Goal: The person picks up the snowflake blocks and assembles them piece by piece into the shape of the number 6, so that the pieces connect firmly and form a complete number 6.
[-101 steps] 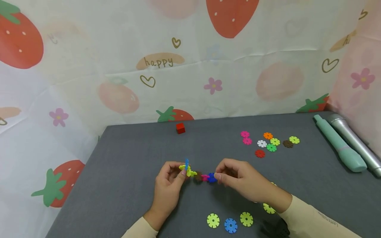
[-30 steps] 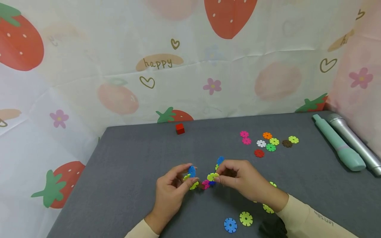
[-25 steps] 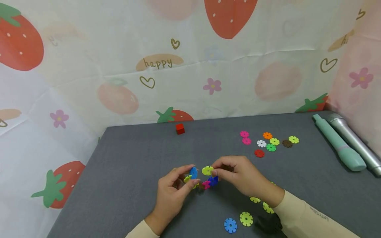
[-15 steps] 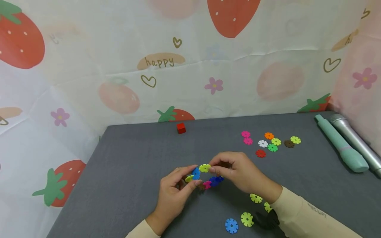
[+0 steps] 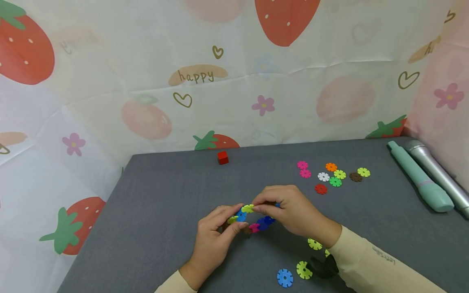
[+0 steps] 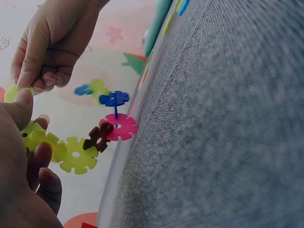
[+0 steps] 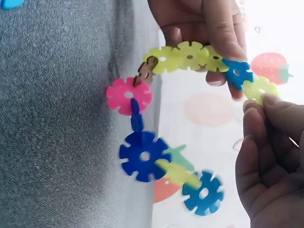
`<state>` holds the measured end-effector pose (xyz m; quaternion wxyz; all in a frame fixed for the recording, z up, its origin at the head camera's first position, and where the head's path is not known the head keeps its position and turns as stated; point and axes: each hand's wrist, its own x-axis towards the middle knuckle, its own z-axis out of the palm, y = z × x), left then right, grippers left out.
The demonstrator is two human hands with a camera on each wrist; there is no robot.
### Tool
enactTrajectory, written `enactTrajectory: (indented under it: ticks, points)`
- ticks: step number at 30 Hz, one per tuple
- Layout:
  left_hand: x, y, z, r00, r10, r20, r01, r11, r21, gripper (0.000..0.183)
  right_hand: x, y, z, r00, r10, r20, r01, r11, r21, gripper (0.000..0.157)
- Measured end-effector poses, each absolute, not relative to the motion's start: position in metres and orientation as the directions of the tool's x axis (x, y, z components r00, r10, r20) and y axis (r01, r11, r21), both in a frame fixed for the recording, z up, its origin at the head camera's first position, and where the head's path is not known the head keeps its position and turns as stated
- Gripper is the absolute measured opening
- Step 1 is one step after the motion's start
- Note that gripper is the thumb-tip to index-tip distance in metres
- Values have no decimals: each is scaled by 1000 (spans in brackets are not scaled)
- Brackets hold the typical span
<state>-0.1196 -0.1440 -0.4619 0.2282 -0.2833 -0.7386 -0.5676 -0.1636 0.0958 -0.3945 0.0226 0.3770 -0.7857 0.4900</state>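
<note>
A curved chain of notched plastic snowflake discs hangs between the hands, slotted edge to edge. In the right wrist view its yellow discs (image 7: pixel 190 56) lead to a brown disc (image 7: pixel 146 71), a pink disc (image 7: pixel 129 96), dark blue discs (image 7: pixel 137 159) and a lighter blue end disc (image 7: pixel 203 193). My left hand (image 5: pixel 214 238) holds the chain near its other end, thumb by a blue disc (image 7: pixel 238 73). My right hand (image 5: pixel 294 211) pinches a yellow disc (image 7: pixel 262 88) whose edge meets that blue disc; how deeply they interlock I cannot tell.
On the grey table, a loose blue disc (image 5: pixel 285 278) and yellow disc (image 5: pixel 304 270) lie in front. Several coloured discs, one of them red (image 5: pixel 321 189), lie behind. A red cube (image 5: pixel 222 158) sits far back; a green bottle-shaped object (image 5: pixel 421 179) and silver microphone (image 5: pixel 437 175) lie right.
A yellow disc has left the front of the table. My right hand has moved left, bringing its yellow disc up against the chain's blue disc, while my left hand shifted slightly right.
</note>
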Motion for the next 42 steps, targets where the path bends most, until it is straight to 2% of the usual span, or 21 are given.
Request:
enactTrajectory:
  ticks: [16,23,25,29,35,42]
  points:
    - [-116,-146,-460,-764,170,622,645,229,729,39,-168,91,-392,-669,-629,397,-664,265,-700,13]
    - [-119,-146,-460,-786,163,597,616,289,733,37,-164,89,-396,-705,-590,393,-636,281,-719,10]
    - [-120,-145,-461,-788,152,597,613,295,733,37,-161,90,-394,-717,-566,407,-632,282,-722,13]
    - [-122,-144,-464,-811,113,574,584,221,781,37,-156,99,-388,-738,-506,447,-633,289,-718,23]
    - [-126,-145,-467,-854,59,517,521,66,851,39,-148,120,-385,-765,-470,440,-610,309,-730,22]
    - [-132,-149,-471,-870,19,493,493,44,869,40,-142,141,-399,-772,-500,392,-577,295,-762,23]
